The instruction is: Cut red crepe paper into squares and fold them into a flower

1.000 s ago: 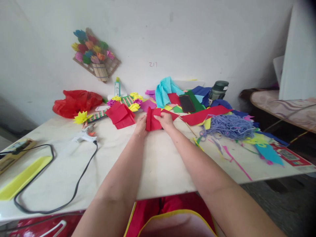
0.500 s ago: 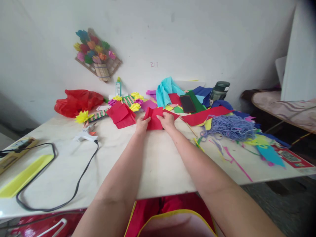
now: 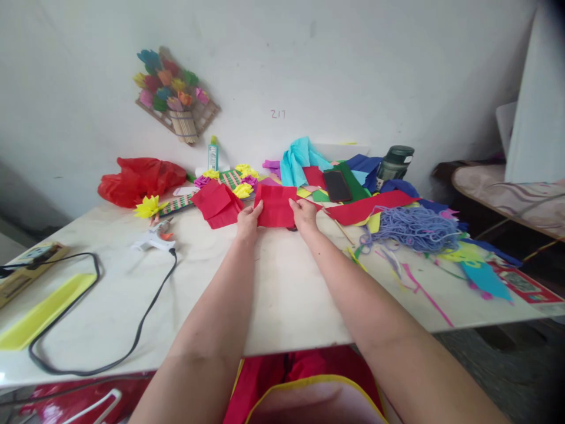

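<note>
Indoors, red paper [image 3: 278, 207] is held over a table [image 3: 291, 294], wall [image 3: 353, 70] behind.

The held sheet [image 3: 278, 207] is plain red, and so are the pile [image 3: 216, 205] and the long strip [image 3: 371, 207]. The yarn [image 3: 412, 228] is dusty violet-blue, the crumpled sheet [image 3: 301, 160] turquoise, the phone [image 3: 337, 185] black. The glue gun [image 3: 152, 239] is white with some orange — its cord [image 3: 140, 328] black. The bag [image 3: 136, 179] is red, the flask [image 3: 396, 162] dark green. The flowers [image 3: 170, 82] mix blue, yellow, red, orange, pink and green. The garment [image 3: 314, 360] is red — edged in yellow. The bench cover [image 3: 529, 184] is pale with curving, darker streaks.
</note>
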Available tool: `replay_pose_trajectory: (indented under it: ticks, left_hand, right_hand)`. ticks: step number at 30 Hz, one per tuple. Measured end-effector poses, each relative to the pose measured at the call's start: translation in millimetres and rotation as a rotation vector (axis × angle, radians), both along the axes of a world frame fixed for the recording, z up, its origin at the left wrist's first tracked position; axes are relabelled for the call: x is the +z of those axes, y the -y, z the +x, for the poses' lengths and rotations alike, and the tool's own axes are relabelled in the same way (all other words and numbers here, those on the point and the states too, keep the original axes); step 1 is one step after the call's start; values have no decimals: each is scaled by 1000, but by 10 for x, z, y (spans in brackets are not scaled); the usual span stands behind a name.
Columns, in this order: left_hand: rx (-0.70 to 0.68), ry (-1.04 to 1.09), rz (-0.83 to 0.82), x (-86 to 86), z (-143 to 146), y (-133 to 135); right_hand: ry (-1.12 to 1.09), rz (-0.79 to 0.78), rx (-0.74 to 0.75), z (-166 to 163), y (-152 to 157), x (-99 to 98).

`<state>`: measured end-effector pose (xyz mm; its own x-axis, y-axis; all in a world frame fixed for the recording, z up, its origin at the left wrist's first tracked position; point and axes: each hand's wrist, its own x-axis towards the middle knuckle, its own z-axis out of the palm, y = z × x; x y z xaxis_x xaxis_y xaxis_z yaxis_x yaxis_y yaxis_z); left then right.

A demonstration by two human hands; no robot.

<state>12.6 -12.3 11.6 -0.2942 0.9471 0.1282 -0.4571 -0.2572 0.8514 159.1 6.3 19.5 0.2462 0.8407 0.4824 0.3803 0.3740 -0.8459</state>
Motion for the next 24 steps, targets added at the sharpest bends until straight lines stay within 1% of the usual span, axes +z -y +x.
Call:
replay_pose_trajectory:
  ticks: [6, 11, 14, 17, 19, 22, 24]
  left_hand:
    - [-2, -36, 28, -4, -4, 4]
    - [65, -118, 22, -57, -14, -64]
    - [118, -205, 6, -103, -44, -120]
    - [191, -315, -10, -142, -81, -165]
    - [220, -346, -12, -156, -98, -179]
    - [242, -312, -5, -156, -106, -172]
    - [252, -275, 0, -148, -102, -157]
  right_hand:
    - [19, -4, -23, 1, 24, 35]
    - [29, -24, -33, 0, 40, 43]
    - [13, -13, -25, 4, 40, 31]
    - [-22, 4, 21, -9, 15, -9]
    - [-75, 0, 95, -32, -19, -51]
    - [-158, -30, 221, -74, -76, -119]
    - [-165, -51, 213, -92, -102, -149]
